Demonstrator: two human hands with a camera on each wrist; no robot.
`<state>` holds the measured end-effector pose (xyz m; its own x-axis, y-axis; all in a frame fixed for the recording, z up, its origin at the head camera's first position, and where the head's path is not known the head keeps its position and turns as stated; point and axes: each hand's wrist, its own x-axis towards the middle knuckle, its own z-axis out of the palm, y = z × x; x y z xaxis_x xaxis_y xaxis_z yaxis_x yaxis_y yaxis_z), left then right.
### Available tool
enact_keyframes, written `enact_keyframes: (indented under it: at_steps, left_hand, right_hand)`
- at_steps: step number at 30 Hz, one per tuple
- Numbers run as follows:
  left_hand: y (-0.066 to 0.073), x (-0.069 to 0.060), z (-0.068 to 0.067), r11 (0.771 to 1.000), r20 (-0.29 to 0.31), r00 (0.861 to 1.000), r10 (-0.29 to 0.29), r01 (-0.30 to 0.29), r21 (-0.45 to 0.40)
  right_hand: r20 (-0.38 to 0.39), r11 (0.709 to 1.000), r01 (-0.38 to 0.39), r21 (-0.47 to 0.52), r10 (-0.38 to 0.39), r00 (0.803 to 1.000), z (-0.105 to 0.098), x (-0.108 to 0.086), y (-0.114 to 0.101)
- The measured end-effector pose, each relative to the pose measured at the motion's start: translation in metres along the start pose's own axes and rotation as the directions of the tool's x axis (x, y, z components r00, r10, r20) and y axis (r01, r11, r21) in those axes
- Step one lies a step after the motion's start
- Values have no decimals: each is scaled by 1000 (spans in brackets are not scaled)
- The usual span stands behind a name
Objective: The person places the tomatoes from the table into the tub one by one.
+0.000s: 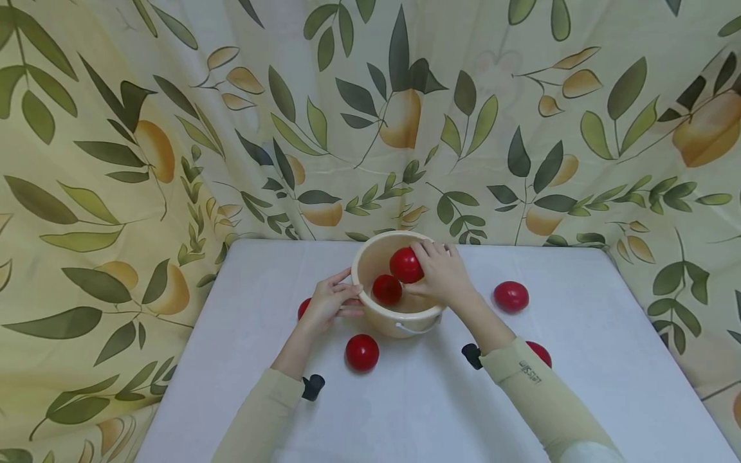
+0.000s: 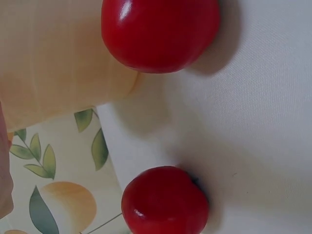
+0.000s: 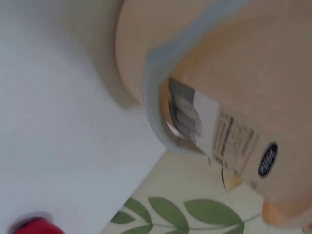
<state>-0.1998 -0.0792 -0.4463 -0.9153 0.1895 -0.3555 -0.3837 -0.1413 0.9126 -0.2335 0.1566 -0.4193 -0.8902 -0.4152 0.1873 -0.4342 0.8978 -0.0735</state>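
A cream plastic bucket (image 1: 386,323) stands on the table, its mouth tipped toward the head camera. My left hand (image 1: 330,302) grips its left rim, thumb near the edge and fingers along the outer wall. Over the bucket's mouth, my right hand (image 1: 442,270) holds a red tomato (image 1: 406,265); part of that hand is inside the rim. Another tomato (image 1: 386,290) shows within the bucket, just below the held one. In the right wrist view, a printed label (image 3: 229,136) and a pale handle (image 3: 155,92) appear on the bucket's wall; the right hand is mostly out of that frame.
One tomato (image 1: 362,353) lies in front of the bucket and another (image 1: 303,308) is partly behind the left hand. To the right sit a tomato (image 1: 511,296) and one (image 1: 539,352) partly covered by the right sleeve. A patterned curtain (image 1: 370,128) hangs behind the white table (image 1: 440,411).
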Motion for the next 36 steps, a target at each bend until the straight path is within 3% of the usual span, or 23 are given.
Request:
enact_keyframes:
  at_steps: [10,20,24,36]
  left_hand:
    - [0,0,0,1000,0,1000,4,-4,15]
    - [-2,0,-2,1000,-5,1000,-7,7,26]
    - [-4,2,-3,1000,14,1000,-15,15,18]
    - [-4,1,-2,1000,-11,1000,-16,17,25]
  right_hand:
    - [115,985,163,-51,-156,981,23,17,-18]
    - [263,934,318,-166,-269,927,35,29,-32]
    - [286,905,382,-188,-321,903,40,30,-34]
    - [411,866,450,-219,-337,847,47,30,-39]
